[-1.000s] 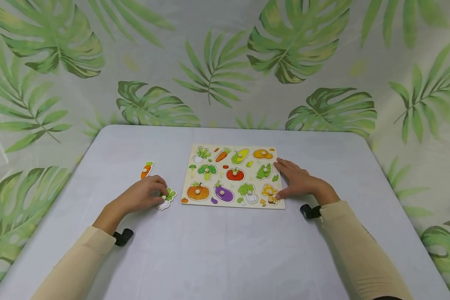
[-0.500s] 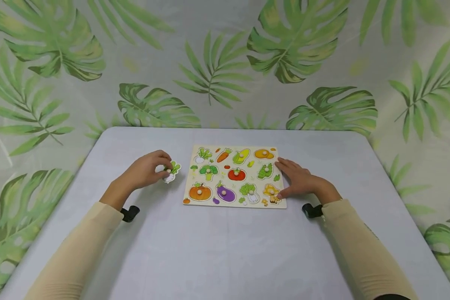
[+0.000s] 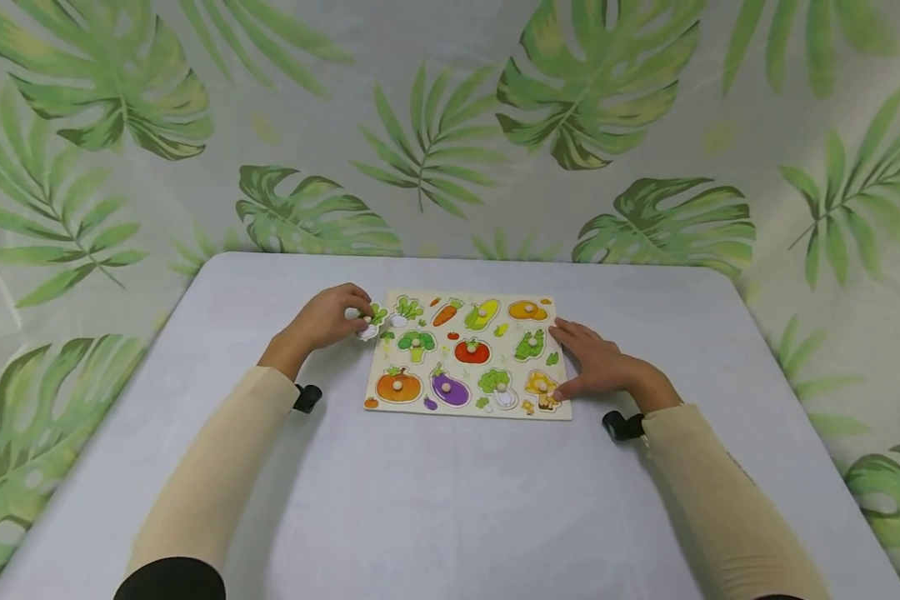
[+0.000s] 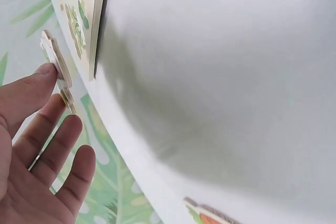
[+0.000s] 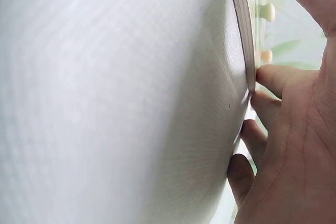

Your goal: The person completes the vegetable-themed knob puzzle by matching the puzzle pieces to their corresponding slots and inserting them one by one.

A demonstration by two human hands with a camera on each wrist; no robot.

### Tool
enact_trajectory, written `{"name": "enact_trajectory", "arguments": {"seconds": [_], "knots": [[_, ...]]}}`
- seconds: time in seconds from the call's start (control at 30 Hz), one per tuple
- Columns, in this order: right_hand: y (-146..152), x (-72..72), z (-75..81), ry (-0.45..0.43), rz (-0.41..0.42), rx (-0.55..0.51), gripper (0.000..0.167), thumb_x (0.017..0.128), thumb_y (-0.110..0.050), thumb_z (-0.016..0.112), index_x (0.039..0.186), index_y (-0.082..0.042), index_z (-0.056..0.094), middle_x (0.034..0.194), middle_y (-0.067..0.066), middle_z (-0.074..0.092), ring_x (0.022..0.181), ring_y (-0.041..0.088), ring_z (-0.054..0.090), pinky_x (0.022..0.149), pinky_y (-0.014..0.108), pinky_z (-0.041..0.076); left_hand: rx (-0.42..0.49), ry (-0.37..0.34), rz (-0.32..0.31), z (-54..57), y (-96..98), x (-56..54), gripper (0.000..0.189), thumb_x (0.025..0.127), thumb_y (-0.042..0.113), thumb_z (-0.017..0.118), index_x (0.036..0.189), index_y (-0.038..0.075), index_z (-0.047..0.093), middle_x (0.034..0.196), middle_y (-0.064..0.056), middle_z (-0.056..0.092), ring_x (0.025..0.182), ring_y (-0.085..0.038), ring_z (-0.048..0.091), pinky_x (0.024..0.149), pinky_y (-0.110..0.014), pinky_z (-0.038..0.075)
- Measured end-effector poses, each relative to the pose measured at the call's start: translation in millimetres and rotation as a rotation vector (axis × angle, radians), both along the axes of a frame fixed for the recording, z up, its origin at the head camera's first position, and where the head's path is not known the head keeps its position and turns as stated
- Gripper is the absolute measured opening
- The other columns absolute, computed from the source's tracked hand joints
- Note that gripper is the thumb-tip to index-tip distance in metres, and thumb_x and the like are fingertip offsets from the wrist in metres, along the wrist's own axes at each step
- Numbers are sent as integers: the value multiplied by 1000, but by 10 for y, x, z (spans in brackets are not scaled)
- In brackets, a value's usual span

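My left hand (image 3: 321, 321) pinches a white turnip puzzle piece (image 3: 377, 317) by its knob, at the upper left edge of a wooden vegetable puzzle board (image 3: 461, 407). From the left wrist the turnip piece (image 4: 63, 66) appears edge-on, raised beside the board, between thumb and fingers. A printed turnip recess (image 3: 398, 320) on the board lies just right of the piece. Extended fingers of my right hand (image 3: 598, 360) rest along the board's right edge, the thumb by the mushroom piece (image 3: 542, 386). In the right wrist view, fingertips (image 5: 268, 74) touch the board's side.
A carrot piece (image 4: 210, 217) lies on the table, hidden behind my left arm in the head view. Knobbed pieces such as a tomato (image 3: 471, 352), pumpkin (image 3: 399, 386) and eggplant (image 3: 450, 388) sit in the board. A leaf-print cloth (image 3: 450, 225) hangs behind the white table (image 3: 450, 500).
My left hand has lifted the turnip piece off the table and carried it up and right to the board's upper left edge. The right hand has stayed at the board's right side.
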State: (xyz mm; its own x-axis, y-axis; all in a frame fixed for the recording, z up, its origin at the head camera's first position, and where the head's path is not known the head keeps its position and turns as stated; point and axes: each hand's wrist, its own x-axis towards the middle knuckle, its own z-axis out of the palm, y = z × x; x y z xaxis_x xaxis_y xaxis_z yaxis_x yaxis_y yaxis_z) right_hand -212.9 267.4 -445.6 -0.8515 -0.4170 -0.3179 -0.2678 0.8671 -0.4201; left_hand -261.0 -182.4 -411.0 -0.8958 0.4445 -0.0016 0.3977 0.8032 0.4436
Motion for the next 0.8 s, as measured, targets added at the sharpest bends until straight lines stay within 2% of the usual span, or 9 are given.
{"name": "enact_trajectory", "arguments": {"seconds": [0.33,0.57,0.8], "knots": [[6,2,-25,13,4,-2,116,74,-54,81,159,-7,17,168,16,7,153,44,7,112,77,20,102,-74,59,-144,199,-192,23,92,12,69,112,3,74,134,-17,60,130,-37,53,113,-52,42],[2,12,-18,8,3,-11,117,73,-54,81,159,-7,18,168,17,8,153,45,7,112,77,20,133,-145,95,-243,332,-281,23,92,14,68,113,5,74,136,-13,58,118,-32,59,101,-47,51],[6,4,-21,15,7,-1,116,73,-54,81,159,-8,17,168,16,7,153,44,7,112,77,19,125,-137,94,-267,393,-321,21,91,12,69,110,6,75,133,-12,60,109,-29,58,94,-44,51]]}}
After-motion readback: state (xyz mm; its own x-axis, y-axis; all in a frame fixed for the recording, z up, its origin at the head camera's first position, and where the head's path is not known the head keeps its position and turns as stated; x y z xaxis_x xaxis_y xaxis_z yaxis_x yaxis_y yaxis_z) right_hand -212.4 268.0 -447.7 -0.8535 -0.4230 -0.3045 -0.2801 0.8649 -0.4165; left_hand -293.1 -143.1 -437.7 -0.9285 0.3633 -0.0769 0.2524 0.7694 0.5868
